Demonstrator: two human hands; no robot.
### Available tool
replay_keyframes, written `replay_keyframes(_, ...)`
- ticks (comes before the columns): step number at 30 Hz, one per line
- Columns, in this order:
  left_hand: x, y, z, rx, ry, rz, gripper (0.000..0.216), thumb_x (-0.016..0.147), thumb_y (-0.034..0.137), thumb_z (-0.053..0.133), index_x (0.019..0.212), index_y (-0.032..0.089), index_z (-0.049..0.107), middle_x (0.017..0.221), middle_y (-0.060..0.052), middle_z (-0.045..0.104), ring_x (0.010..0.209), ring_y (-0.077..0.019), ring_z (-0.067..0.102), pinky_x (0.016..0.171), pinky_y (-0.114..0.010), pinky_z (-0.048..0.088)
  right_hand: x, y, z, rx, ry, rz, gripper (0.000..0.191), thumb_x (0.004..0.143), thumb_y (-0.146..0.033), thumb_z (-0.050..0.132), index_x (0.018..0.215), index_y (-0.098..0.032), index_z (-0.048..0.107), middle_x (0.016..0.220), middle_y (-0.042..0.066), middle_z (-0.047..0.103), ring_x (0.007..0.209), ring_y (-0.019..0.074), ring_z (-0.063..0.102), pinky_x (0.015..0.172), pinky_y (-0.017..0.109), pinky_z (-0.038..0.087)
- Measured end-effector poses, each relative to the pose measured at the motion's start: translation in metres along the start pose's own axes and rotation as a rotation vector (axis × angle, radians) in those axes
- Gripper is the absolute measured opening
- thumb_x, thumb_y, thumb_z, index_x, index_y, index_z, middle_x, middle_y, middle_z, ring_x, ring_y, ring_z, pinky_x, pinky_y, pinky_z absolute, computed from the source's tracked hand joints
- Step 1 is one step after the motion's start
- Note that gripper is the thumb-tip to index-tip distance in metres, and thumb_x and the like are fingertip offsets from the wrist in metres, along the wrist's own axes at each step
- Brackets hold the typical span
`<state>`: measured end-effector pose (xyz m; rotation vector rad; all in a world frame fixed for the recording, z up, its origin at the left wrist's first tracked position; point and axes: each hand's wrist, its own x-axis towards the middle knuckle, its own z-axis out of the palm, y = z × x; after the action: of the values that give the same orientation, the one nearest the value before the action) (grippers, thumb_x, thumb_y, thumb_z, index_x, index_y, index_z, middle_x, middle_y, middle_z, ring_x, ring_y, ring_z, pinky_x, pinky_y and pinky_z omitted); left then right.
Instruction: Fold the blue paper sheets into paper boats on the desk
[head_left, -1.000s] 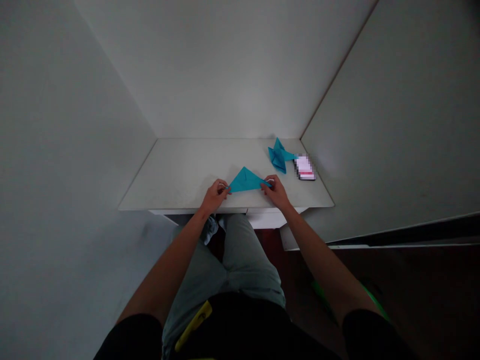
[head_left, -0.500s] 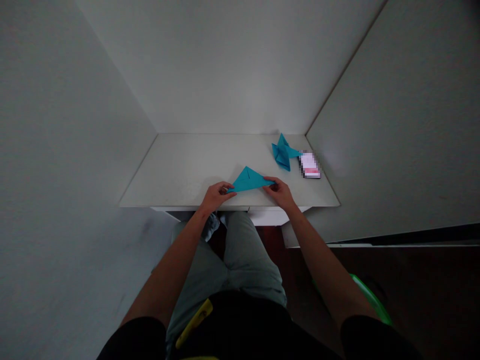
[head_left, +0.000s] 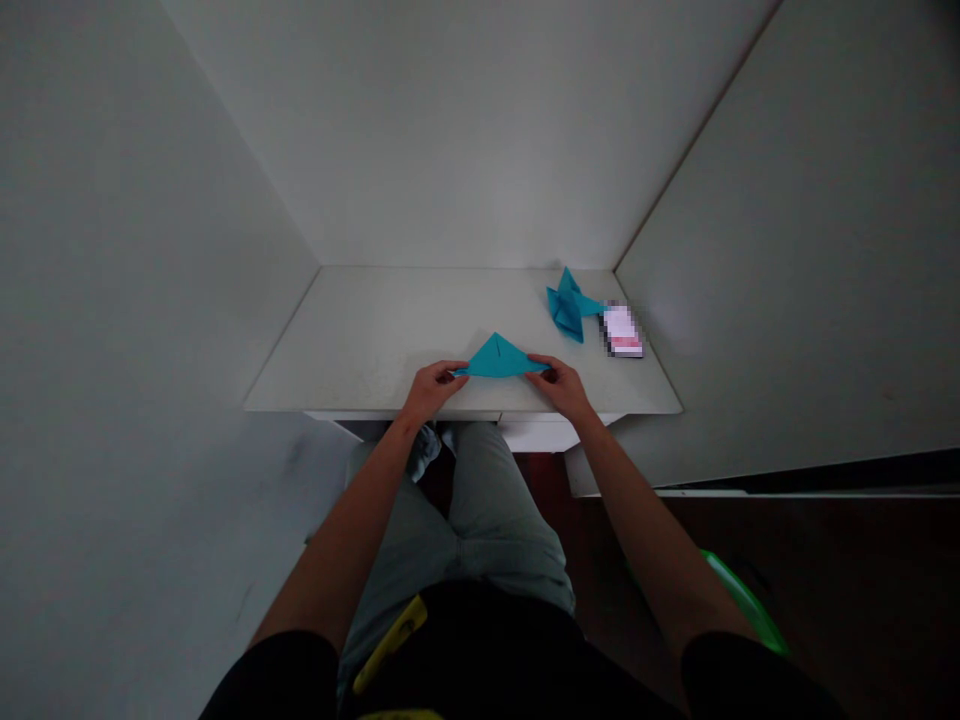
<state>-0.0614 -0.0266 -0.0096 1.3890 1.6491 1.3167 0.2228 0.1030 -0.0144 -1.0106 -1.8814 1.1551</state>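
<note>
A blue paper folded into a flat triangle point(head_left: 497, 357) lies near the front edge of a small white table point(head_left: 360, 340). My left hand point(head_left: 433, 387) pinches the triangle's left corner, fingers closed on it. My right hand point(head_left: 562, 385) pinches the right corner the same way. The triangle's tip points away from me. A second, finished blue folded paper figure point(head_left: 568, 303) stands at the table's back right, apart from both hands.
A small blurred-out pink and white object point(head_left: 622, 332) lies at the right edge, beside the folded figure. White walls close in the table on the left, back and right. My knees are under the front edge; something green point(head_left: 739, 595) is on the dark floor at right.
Both hands stay on the triangle's corners. The paper looks pressed lower and flatter than a second ago, and my right fingers have slid further in over its corner. The view shifted slightly.
</note>
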Motion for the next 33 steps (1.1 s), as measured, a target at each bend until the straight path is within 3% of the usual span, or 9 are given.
replay_keyframes(13, 0.004, -0.01, 0.005, -0.003, 0.03, -0.009, 0.038, 0.088, 0.042, 0.073, 0.116, 0.019, 0.081, 0.068, 0.001, 0.064, 0.061, -0.0134, 0.053, 0.061, -0.027, 0.043, 0.0, 0.003, 0.002, 0.002, -0.013, 0.0, 0.06, 0.081, -0.054, 0.08, 0.13, -0.019, 0.077, 0.064, -0.003, 0.057, 0.06, 0.016, 0.047, 0.059, 0.031, 0.043)
replay_keyframes(19, 0.004, -0.005, 0.011, 0.108, 0.221, 0.092, 0.018, 0.084, 0.036, 0.08, 0.091, 0.02, 0.079, 0.09, -0.003, 0.067, 0.068, -0.0127, 0.057, 0.068, -0.028, 0.049, -0.003, -0.003, 0.006, 0.005, -0.032, -0.014, 0.058, 0.079, -0.057, 0.084, 0.124, -0.021, 0.078, 0.063, -0.004, 0.053, 0.059, 0.0165, 0.048, 0.057, 0.031, 0.042)
replay_keyframes(22, 0.003, -0.003, 0.013, 0.166, 0.237, 0.087, 0.014, 0.084, 0.032, 0.081, 0.085, 0.02, 0.075, 0.083, -0.001, 0.064, 0.068, -0.0133, 0.056, 0.068, -0.028, 0.048, -0.004, -0.005, 0.009, 0.01, -0.033, -0.011, 0.059, 0.078, -0.059, 0.085, 0.122, -0.021, 0.077, 0.063, -0.004, 0.055, 0.059, 0.0169, 0.05, 0.058, 0.031, 0.044)
replay_keyframes(27, 0.0, -0.004, 0.014, 0.164, 0.145, 0.035, 0.016, 0.091, 0.034, 0.073, 0.102, 0.022, 0.069, 0.076, 0.004, 0.064, 0.065, -0.0133, 0.058, 0.065, -0.028, 0.045, -0.002, -0.005, 0.013, -0.046, 0.024, 0.008, 0.059, 0.079, -0.061, 0.082, 0.122, -0.022, 0.073, 0.068, -0.003, 0.061, 0.06, 0.0187, 0.055, 0.06, 0.033, 0.047)
replay_keyframes(31, -0.002, 0.001, 0.013, 0.24, 0.048, 0.065, 0.039, 0.09, 0.029, 0.072, 0.128, 0.025, 0.064, 0.08, 0.005, 0.067, 0.065, -0.0133, 0.06, 0.066, -0.028, 0.045, -0.001, -0.004, 0.017, -0.131, 0.053, -0.018, 0.055, 0.082, -0.056, 0.079, 0.125, -0.022, 0.072, 0.071, -0.001, 0.063, 0.063, 0.0202, 0.058, 0.064, 0.034, 0.049)
replay_keyframes(33, -0.003, 0.004, 0.012, 0.312, -0.016, 0.088, 0.048, 0.088, 0.027, 0.075, 0.135, 0.026, 0.064, 0.079, 0.005, 0.069, 0.064, -0.0138, 0.06, 0.067, -0.029, 0.046, 0.0, -0.006, 0.02, -0.121, 0.074, -0.067, 0.05, 0.085, -0.051, 0.076, 0.125, -0.022, 0.072, 0.083, 0.002, 0.067, 0.067, 0.0198, 0.059, 0.066, 0.035, 0.051)
